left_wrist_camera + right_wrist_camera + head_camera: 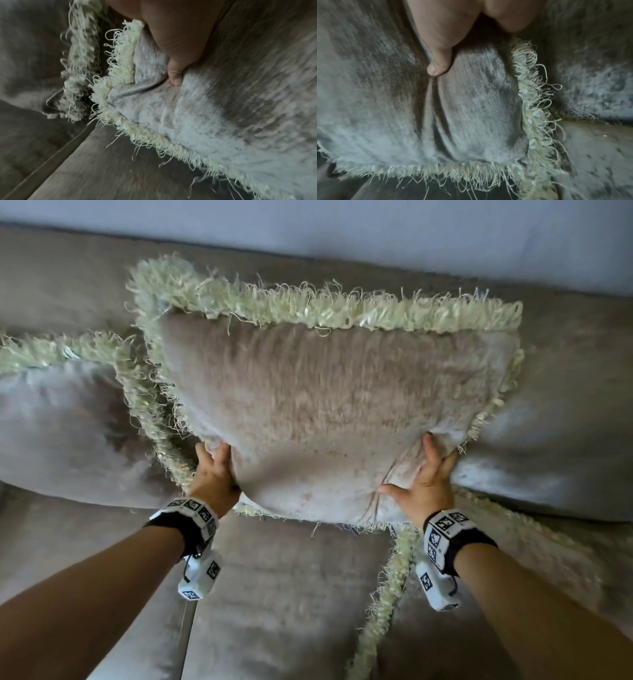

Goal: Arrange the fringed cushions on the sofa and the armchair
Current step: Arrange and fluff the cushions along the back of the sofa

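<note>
A taupe velvet cushion (325,412) with a pale cream fringe stands upright against the sofa backrest (68,275), its lower edge just above the seat. My left hand (214,474) grips its lower left corner, and the thumb (176,75) digs into the front fabric of the cushion (214,108). At the lower right corner my right hand (428,477) holds it too, thumb (438,65) pressed into the creased cushion (471,108). The fingers behind the cushion are hidden.
A second fringed cushion (61,419) leans on the backrest at the left, its fringe (77,67) touching the held one. A third fringed cushion (555,460) lies at the right, partly behind it. The sofa seat (291,594) spreads below, and a pale wall (342,227) rises behind.
</note>
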A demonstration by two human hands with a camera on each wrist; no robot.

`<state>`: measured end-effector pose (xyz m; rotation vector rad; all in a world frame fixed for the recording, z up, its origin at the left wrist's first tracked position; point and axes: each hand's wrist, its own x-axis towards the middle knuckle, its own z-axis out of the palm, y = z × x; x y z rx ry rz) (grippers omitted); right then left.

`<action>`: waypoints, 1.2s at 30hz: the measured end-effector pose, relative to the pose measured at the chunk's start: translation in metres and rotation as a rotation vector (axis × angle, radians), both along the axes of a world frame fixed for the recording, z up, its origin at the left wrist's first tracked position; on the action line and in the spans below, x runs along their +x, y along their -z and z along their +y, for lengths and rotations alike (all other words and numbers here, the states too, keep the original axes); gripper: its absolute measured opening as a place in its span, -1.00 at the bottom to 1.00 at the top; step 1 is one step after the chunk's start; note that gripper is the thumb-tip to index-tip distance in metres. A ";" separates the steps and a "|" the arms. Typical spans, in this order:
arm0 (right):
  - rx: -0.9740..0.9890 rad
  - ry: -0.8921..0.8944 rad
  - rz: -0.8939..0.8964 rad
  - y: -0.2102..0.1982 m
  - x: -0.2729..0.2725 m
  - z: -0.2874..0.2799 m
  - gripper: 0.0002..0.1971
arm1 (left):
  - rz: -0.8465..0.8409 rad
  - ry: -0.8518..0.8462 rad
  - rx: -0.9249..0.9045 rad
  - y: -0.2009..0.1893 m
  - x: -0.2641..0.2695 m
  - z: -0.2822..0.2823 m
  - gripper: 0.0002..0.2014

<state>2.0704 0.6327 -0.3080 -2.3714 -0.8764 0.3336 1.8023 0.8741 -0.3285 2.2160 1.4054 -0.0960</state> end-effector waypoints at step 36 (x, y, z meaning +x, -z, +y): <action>0.083 0.235 0.442 0.038 0.007 -0.009 0.21 | -0.030 0.192 0.064 0.023 -0.027 -0.036 0.10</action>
